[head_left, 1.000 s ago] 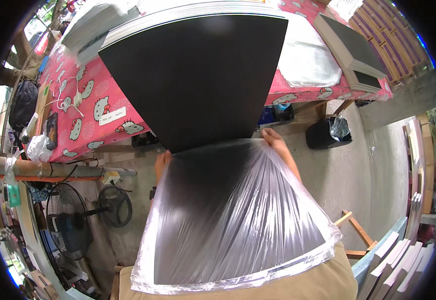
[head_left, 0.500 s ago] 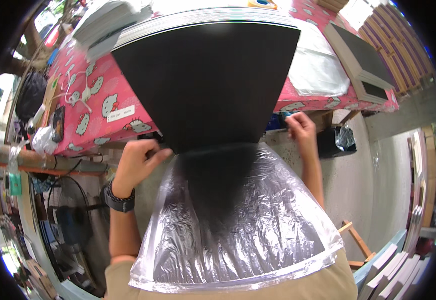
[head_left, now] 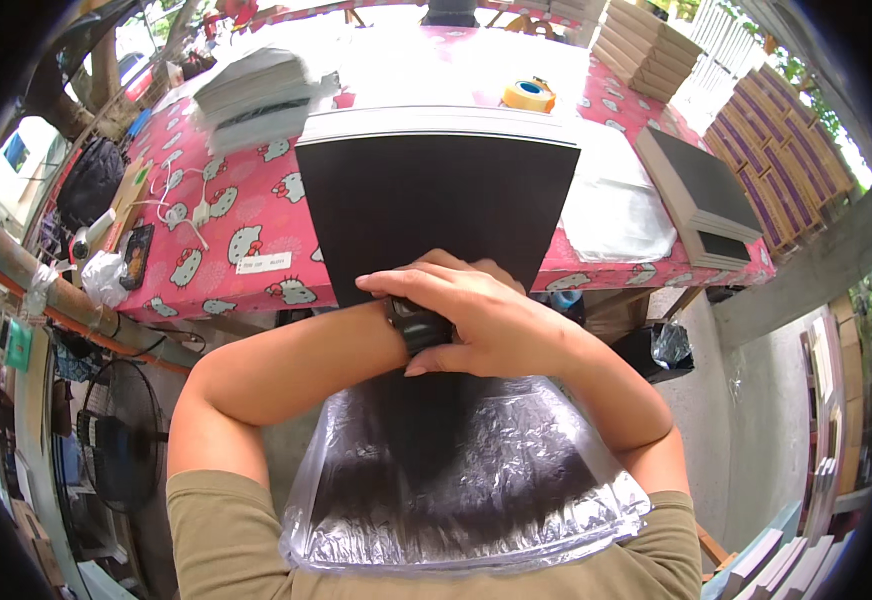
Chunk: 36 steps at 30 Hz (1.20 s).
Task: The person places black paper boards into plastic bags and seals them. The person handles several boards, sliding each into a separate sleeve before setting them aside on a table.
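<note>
A tall black-faced stack [head_left: 436,200] with pale sheet edges along its top leans against the table's near edge. Its lower part goes down into a clear plastic bag [head_left: 546,440] spread over my lap. My forearms cross in front of it. With fingers above and thumb below, my right hand [head_left: 501,320] is closed around the dark wristwatch [head_left: 418,326] on my left wrist. Behind it, only part of my left hand [head_left: 496,270] shows, close to the black face; its fingers are mostly hidden.
On the pink patterned tablecloth [head_left: 191,225] lie a wrapped stack [head_left: 256,95], a tape roll [head_left: 528,96], flat clear bags [head_left: 611,200] and another dark-topped block [head_left: 696,185]. A fan [head_left: 121,435] stands left; a black bin [head_left: 646,352] sits under the table's right side.
My hands have come from either side of the stack to its middle, the right now over the left wrist. The view has shifted, showing more of the table.
</note>
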Available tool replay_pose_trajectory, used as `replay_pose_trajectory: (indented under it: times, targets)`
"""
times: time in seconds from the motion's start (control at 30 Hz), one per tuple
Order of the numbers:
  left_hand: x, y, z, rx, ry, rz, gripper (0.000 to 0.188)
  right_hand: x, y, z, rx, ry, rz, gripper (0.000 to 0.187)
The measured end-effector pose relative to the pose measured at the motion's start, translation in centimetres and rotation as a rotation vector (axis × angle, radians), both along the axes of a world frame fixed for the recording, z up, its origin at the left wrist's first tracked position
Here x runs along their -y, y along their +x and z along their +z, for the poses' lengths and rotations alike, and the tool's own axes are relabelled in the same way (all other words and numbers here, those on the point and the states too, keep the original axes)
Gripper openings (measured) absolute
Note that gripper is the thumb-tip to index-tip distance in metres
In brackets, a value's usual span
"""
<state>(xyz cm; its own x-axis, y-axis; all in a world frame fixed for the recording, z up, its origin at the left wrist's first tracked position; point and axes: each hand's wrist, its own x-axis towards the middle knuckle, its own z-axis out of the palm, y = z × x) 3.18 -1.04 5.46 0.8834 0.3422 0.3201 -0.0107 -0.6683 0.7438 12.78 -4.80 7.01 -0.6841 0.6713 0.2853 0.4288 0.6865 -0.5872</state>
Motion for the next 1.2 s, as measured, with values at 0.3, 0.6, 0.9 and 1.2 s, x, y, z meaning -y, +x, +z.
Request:
replay_pose_trajectory:
  times: [0.3, 0.6, 0.9, 1.2]
  targets:
    - [-0.1, -0.9, 1.4, 0.013, 0.031, 0.012, 0.028, -0.7, -0.3, -1.1, -0.238, 0.049, 0.078, 0.071]
    - [-0.5, -0.1, 1.7, 0.035, 0.006, -0.015, 0.031, -1.0, -0.4, -1.7, -0.204, 0.14, -0.071, 0.071]
    - [-0.4, 0.3, 2.6, 0.013, 0.001, -0.043, 0.035, -1.2, -0.3, -2.2, -0.145, 0.255, 0.0, 0.055]
    - [-0.6, -1.6, 1.2, -0.117, -0.059, -0.208, 0.04, -0.4, 3.7, -0.7, -0.273, 0.257, -0.108, 0.045]
